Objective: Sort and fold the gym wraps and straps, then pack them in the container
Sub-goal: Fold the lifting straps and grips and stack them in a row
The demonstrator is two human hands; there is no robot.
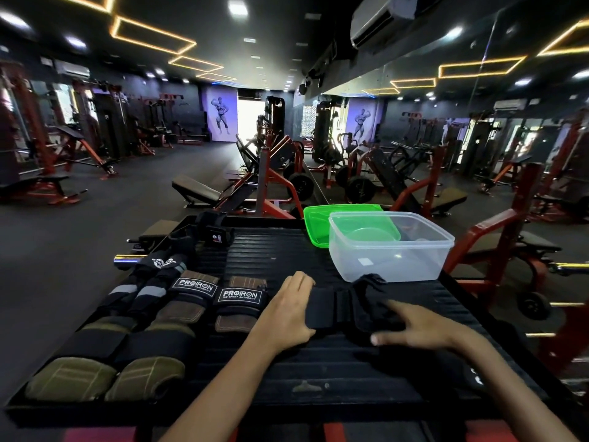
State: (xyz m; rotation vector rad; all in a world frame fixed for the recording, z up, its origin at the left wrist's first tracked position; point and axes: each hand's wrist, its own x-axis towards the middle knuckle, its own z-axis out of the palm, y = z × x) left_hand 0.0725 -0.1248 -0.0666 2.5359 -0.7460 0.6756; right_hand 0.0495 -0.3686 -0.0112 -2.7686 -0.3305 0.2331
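On the black ribbed platform [280, 250], both hands are pressed onto a black fabric strap [344, 306] lying flat in front of the person, so the folding step looks to be in hand. The left hand [288, 309] lies open, palm down on the strap's left end; the right hand [414, 325] rests with fingers spread over the bunched right end, clamped on nothing. The clear plastic container [390, 245] stands empty just beyond, its green lid [318, 218] behind it. Next, I judge, one end must be doubled over while the other stays pinned.
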